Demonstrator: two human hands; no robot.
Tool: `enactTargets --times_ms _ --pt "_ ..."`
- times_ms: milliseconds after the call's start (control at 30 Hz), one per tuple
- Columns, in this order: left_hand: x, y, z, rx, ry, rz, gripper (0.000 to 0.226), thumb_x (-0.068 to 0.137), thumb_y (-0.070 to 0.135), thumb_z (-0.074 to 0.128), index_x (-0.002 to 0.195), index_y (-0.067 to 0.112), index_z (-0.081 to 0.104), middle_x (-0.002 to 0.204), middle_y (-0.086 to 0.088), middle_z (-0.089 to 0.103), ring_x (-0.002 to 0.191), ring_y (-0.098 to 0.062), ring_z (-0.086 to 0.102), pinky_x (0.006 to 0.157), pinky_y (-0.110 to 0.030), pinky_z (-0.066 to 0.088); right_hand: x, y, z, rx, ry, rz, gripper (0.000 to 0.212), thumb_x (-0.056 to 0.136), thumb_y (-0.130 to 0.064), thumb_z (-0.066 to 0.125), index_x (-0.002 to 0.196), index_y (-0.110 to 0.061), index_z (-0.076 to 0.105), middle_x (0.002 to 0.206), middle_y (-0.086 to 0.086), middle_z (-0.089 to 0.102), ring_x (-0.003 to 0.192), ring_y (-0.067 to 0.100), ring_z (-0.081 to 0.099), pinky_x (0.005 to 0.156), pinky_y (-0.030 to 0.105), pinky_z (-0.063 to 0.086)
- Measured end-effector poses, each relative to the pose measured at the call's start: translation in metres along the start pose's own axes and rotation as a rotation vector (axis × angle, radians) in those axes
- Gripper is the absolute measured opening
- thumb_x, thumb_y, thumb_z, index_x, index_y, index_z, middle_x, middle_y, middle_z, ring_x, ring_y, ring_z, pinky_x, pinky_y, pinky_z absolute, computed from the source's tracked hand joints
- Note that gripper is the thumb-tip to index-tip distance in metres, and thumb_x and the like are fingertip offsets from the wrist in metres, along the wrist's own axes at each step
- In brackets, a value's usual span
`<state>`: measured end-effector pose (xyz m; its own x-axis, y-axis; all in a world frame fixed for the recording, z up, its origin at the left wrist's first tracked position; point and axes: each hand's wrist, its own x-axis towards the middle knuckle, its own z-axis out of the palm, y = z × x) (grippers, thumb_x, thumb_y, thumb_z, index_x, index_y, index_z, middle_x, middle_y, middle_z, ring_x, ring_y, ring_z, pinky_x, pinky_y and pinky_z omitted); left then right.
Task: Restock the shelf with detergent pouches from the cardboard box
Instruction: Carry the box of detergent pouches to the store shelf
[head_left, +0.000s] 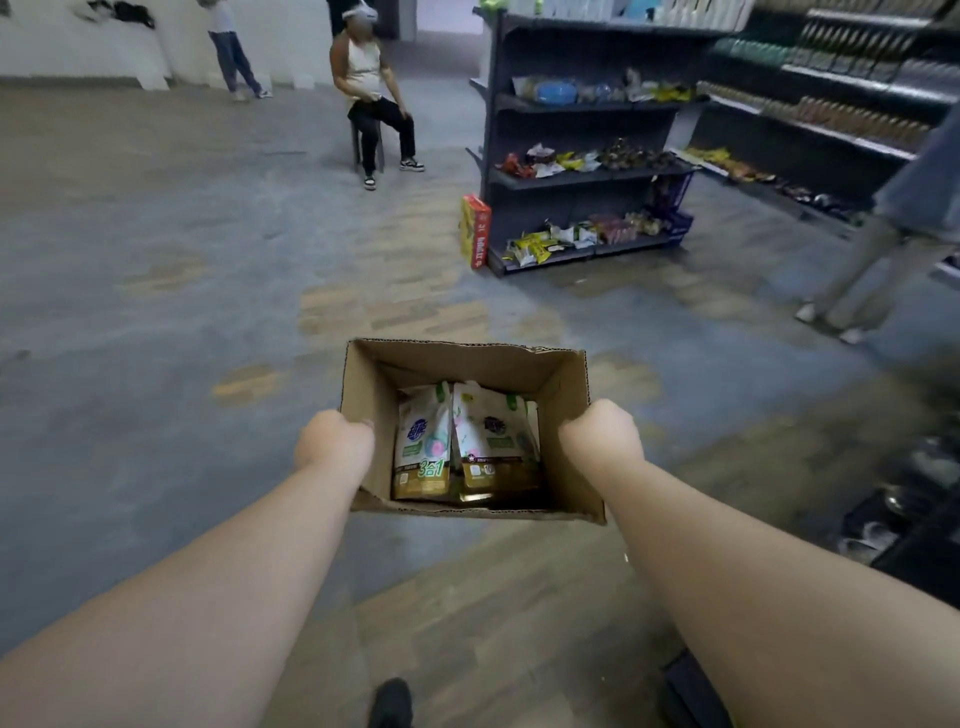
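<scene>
One head-worn wide-angle view looks forward and down: close on the open cardboard box (467, 431) at centre, the floor (156, 312) beyond, store shelves (587, 176) far upper right.

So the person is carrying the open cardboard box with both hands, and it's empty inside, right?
Not quite. The left hand and right hand do grip the sides of the open cardboard box, but it is not empty: the head view shows detergent pouches standing inside it.
</scene>
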<state>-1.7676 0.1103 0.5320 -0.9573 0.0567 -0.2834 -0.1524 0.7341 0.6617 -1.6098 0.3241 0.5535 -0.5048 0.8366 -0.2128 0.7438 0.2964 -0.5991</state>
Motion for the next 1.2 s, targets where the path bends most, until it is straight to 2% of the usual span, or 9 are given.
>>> enactTargets --times_ms 200,333,433,500,633,700,933,1067,1200 --pt "0.089 0.108 0.051 0.046 -0.147 0.145 0.036 0.093 0.031 0.060 0.112 0.000 0.062 0.116 -0.022 0.065 0.110 -0.041 0.060 0.092 -0.041 0.050 0.079 -0.018 -0.024 0.055 0.152 0.195 0.011 0.086 -0.018 0.053 0.078 -0.011 0.057 0.081 0.009 0.063 0.079 0.033 0.062 0.068 0.032 0.049" --pt "0.121 0.172 0.104 0.095 -0.231 0.214 0.038 0.092 0.034 0.061 0.111 0.001 0.063 0.113 -0.022 0.066 0.109 -0.041 0.060 0.092 -0.042 0.052 0.127 -0.002 -0.046 0.106 0.239 0.307 0.019 0.084 -0.019 0.052 0.092 -0.009 0.066 0.091 0.010 0.067 0.083 0.033 0.065 0.072 0.034 0.052" --pt "0.136 0.216 0.151 0.114 -0.298 0.250 0.036 0.090 0.036 0.062 0.107 0.004 0.064 0.109 -0.020 0.067 0.105 -0.040 0.062 0.091 -0.043 0.053 0.168 0.015 -0.061 0.126 0.271 0.376 0.019 0.082 -0.019 0.051 0.090 -0.011 0.066 0.089 0.009 0.068 0.081 0.032 0.065 0.068 0.031 0.050" --pt "0.151 0.272 0.222 0.149 -0.347 0.295 0.029 0.089 0.036 0.062 0.097 0.008 0.060 0.105 -0.018 0.066 0.100 -0.039 0.062 0.090 -0.042 0.053 0.230 0.050 -0.078 0.153 0.317 0.467 0.014 0.081 -0.015 0.050 0.084 -0.012 0.063 0.085 0.008 0.067 0.077 0.030 0.063 0.064 0.030 0.048" --pt "0.159 0.296 0.254 0.225 -0.398 0.296 0.027 0.091 0.035 0.061 0.094 0.009 0.056 0.100 -0.017 0.063 0.097 -0.038 0.061 0.084 -0.039 0.052 0.266 0.069 -0.086 0.146 0.300 0.486 0.017 0.081 -0.014 0.050 0.089 -0.011 0.064 0.088 0.008 0.067 0.081 0.031 0.064 0.070 0.034 0.053" --pt "0.165 0.314 0.281 0.241 -0.385 0.316 0.027 0.091 0.035 0.061 0.091 0.009 0.055 0.101 -0.017 0.063 0.100 -0.039 0.061 0.088 -0.041 0.052 0.293 0.081 -0.092 0.156 0.301 0.506 0.016 0.082 -0.014 0.050 0.090 -0.011 0.064 0.089 0.008 0.067 0.081 0.031 0.063 0.068 0.032 0.050" --pt "0.185 0.448 0.389 0.290 -0.450 0.407 0.031 0.092 0.036 0.061 0.077 0.010 0.051 0.096 -0.016 0.063 0.097 -0.038 0.061 0.089 -0.041 0.052 0.410 0.119 -0.158 0.196 0.346 0.618 0.004 0.086 -0.013 0.053 0.087 -0.013 0.057 0.081 0.002 0.058 0.082 0.029 0.061 0.070 0.032 0.049" --pt "0.196 0.506 0.451 0.320 -0.505 0.475 0.028 0.093 0.035 0.060 0.090 0.007 0.055 0.095 -0.015 0.060 0.100 -0.039 0.061 0.088 -0.041 0.051 0.457 0.139 -0.183 0.234 0.399 0.683 0.008 0.086 -0.013 0.052 0.088 -0.014 0.060 0.086 0.005 0.064 0.084 0.029 0.065 0.074 0.035 0.056" --pt "0.207 0.560 0.524 0.384 -0.587 0.567 0.029 0.093 0.036 0.060 0.092 0.007 0.057 0.101 -0.018 0.065 0.098 -0.039 0.062 0.082 -0.040 0.050 0.506 0.165 -0.199 0.222 0.488 0.801 0.018 0.087 -0.016 0.053 0.099 -0.012 0.066 0.092 0.006 0.065 0.082 0.028 0.061 0.069 0.030 0.048"
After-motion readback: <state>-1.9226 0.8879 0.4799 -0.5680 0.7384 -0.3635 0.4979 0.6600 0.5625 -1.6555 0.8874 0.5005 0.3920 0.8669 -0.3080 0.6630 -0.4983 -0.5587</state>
